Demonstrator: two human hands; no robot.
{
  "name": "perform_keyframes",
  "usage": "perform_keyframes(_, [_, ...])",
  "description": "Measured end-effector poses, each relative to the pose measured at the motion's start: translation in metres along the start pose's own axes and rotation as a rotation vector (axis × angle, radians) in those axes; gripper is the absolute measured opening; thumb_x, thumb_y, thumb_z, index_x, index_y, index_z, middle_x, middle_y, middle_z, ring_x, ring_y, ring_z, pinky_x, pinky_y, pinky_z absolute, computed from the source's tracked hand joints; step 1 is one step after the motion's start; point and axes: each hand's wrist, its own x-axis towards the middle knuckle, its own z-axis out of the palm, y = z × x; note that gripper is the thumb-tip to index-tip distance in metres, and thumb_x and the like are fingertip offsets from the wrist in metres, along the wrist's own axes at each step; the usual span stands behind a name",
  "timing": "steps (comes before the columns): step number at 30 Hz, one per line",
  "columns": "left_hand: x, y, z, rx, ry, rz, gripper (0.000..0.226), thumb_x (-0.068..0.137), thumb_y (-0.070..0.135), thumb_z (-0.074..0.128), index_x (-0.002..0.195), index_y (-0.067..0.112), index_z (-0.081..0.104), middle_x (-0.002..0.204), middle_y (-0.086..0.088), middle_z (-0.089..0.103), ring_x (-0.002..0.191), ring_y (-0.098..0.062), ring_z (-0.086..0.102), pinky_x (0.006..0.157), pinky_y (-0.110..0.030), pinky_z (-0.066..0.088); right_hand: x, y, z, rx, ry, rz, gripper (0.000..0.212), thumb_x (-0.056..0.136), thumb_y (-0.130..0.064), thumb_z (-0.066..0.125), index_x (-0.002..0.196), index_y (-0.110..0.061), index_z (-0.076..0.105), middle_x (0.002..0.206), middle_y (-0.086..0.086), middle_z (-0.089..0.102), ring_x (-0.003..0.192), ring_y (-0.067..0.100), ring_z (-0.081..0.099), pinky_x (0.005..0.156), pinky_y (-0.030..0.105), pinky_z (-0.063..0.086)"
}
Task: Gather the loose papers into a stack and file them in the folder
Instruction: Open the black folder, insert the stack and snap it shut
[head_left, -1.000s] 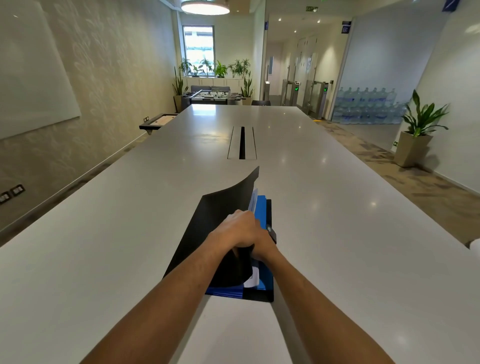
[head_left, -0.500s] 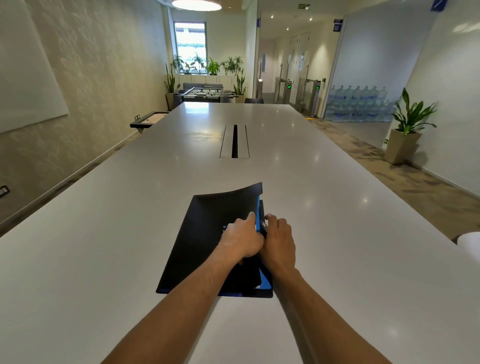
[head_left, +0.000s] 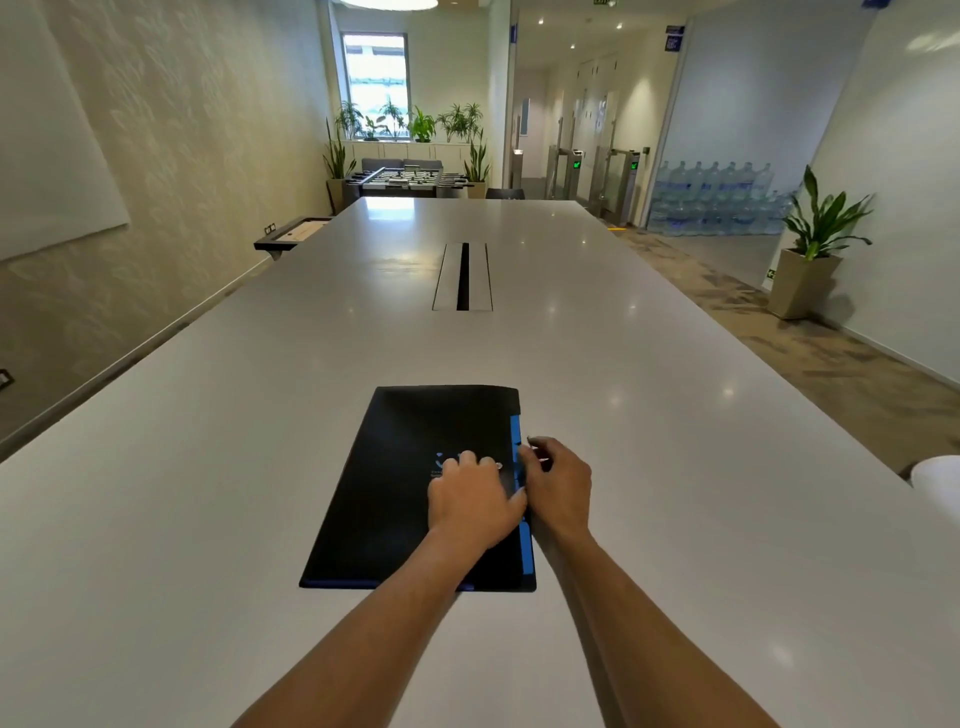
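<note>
Since half a second earlier, the black cover you had been lowering had come fully down, so the folder (head_left: 410, 493) lay closed and flat on the counter (head_left: 675, 441). Your left hand (head_left: 475, 506) rested palm-down on the cover, fingers spread and flat, its grip released, pressing on the right part of the folder over a small pale logo. Your right hand (head_left: 558, 486) sat just beside it, at the folder's right edge, with the fingers curled in against that edge; whether that grip had pinched the edge or merely touched it could not be told. Between your two hands and running past them along that edge showed a thin blue strip (head_left: 522, 530), and a sliver of blue also peeked out along the near edge under your left wrist. The papers themselves were hidden beneath the cover. Well beyond both hands, a slotted cable hatch (head_left: 463, 278) sat in the middle of the counter.
</note>
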Motion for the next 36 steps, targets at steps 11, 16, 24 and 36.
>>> perform_keyframes(11, [0.002,-0.021,0.026,-0.398,0.131,0.058,0.038,0.092,0.017,0.052,0.130,0.019,0.054,0.125,-0.001,0.058,0.117,-0.016,0.049,0.101,-0.037,0.035,-0.008,0.003,0.006,-0.632,-0.113,-0.390,0.028,0.096,-0.034,0.047,0.113,-0.024,0.068,0.104,0.001,0.071,0.091,0.019,0.065,0.086,0.035,0.051])
perform_keyframes(16, [0.003,-0.021,0.030,-0.269,0.106,0.128,0.036,0.094,0.022,0.048,0.128,0.023,0.058,0.129,-0.001,0.059,0.122,-0.016,0.048,0.105,-0.040,0.033,-0.012,0.008,0.008,-0.764,-0.148,-0.391,0.037,0.098,-0.036,0.037,0.124,-0.025,0.060,0.119,-0.001,0.066,0.108,0.021,0.058,0.088,0.037,0.040])
perform_keyframes(24, [0.003,-0.018,0.029,-0.155,0.078,0.141,0.038,0.094,0.029,0.046,0.131,0.026,0.054,0.132,0.002,0.054,0.124,-0.016,0.044,0.104,-0.037,0.031,-0.012,0.009,0.007,-0.792,-0.211,-0.378,0.035,0.099,-0.038,0.036,0.125,-0.026,0.056,0.124,-0.001,0.061,0.112,0.020,0.054,0.093,0.037,0.038])
perform_keyframes(36, [0.004,-0.020,0.022,-0.125,0.017,0.153,0.040,0.094,0.030,0.046,0.134,0.029,0.048,0.137,0.004,0.049,0.125,-0.015,0.044,0.105,-0.038,0.028,-0.015,0.004,0.007,-0.806,-0.226,-0.344,0.035,0.099,-0.038,0.035,0.124,-0.027,0.055,0.130,0.000,0.058,0.115,0.021,0.053,0.092,0.037,0.037])
